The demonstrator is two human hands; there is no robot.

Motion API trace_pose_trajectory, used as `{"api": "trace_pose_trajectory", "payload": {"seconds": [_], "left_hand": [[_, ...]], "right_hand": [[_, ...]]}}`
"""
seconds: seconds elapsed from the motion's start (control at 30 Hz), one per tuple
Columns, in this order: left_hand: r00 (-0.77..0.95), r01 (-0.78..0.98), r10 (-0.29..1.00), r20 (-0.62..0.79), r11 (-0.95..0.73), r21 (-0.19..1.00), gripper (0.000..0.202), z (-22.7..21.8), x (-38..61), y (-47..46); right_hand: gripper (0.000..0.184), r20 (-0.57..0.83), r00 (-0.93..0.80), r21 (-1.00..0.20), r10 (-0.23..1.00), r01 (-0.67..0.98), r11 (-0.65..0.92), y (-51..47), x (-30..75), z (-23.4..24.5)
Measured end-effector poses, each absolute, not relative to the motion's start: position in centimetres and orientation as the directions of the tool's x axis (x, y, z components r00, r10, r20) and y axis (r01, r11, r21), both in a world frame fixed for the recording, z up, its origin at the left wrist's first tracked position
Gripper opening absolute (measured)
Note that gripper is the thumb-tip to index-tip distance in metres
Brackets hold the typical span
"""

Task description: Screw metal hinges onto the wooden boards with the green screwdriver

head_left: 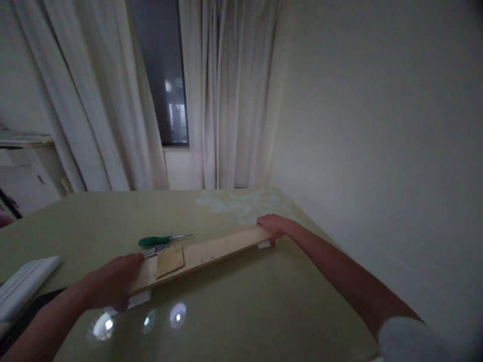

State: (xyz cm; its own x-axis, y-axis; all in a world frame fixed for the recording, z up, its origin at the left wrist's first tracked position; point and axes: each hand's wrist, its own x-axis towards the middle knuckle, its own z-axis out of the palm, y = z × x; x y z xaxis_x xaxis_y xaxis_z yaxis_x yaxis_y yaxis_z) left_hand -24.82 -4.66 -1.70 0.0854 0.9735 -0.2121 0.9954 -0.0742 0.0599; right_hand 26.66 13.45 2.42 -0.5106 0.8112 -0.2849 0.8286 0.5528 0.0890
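A long pale wooden board [211, 250] lies aslant on the glossy yellow-green table [241, 311]. A smaller wood piece [170, 261] sits on its near end. My left hand [113, 284] is wrapped round the near left end. My right hand [273, 224] curls over the far right end. White pieces [139, 300] show under both ends of the board. A green-handled screwdriver [160, 240] lies just behind the board, beside a small metal part [153, 250].
A white ribbed object [26, 284] rests at the table's left edge. Curtains [226, 100] and a dark window [162, 75] stand behind the table. A plain wall [377, 125] runs along the right. White furniture [22, 171] is at far left.
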Motion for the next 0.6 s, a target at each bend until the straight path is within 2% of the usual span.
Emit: {"api": "trace_pose_trajectory", "payload": {"seconds": [0.1, 0.37, 0.43, 0.53, 0.6], "left_hand": [[0.100, 0.993, 0.968, -0.231, -0.082, 0.086, 0.086, -1.3, -22.2, -5.1], [0.242, 0.967, 0.944, -0.223, -0.217, 0.130, 0.070, 0.4, -14.7, -2.8], [0.265, 0.961, 0.941, -0.212, -0.239, 0.140, 0.070, 0.4, -13.4, -2.3], [0.290, 0.953, 0.935, -0.205, -0.262, 0.151, 0.070, 0.5, -12.1, -2.1], [0.306, 0.948, 0.929, -0.211, -0.276, 0.159, 0.074, 0.8, -12.1, -2.0]], "right_hand": [[0.041, -0.292, -0.476, 0.083, 0.830, 0.852, 0.517, 11.2, 30.0, 2.3], [0.039, -0.295, -0.352, 0.045, 0.888, 0.924, 0.380, 5.7, 38.9, 2.2], [0.050, -0.273, -0.336, 0.022, 0.902, 0.935, 0.355, 4.8, 40.3, 2.0], [0.081, -0.208, -0.328, -0.026, 0.922, 0.944, 0.330, 4.0, 41.6, 1.7], [0.089, -0.127, -0.332, -0.068, 0.935, 0.943, 0.325, 3.1, 41.9, 1.4]]}}
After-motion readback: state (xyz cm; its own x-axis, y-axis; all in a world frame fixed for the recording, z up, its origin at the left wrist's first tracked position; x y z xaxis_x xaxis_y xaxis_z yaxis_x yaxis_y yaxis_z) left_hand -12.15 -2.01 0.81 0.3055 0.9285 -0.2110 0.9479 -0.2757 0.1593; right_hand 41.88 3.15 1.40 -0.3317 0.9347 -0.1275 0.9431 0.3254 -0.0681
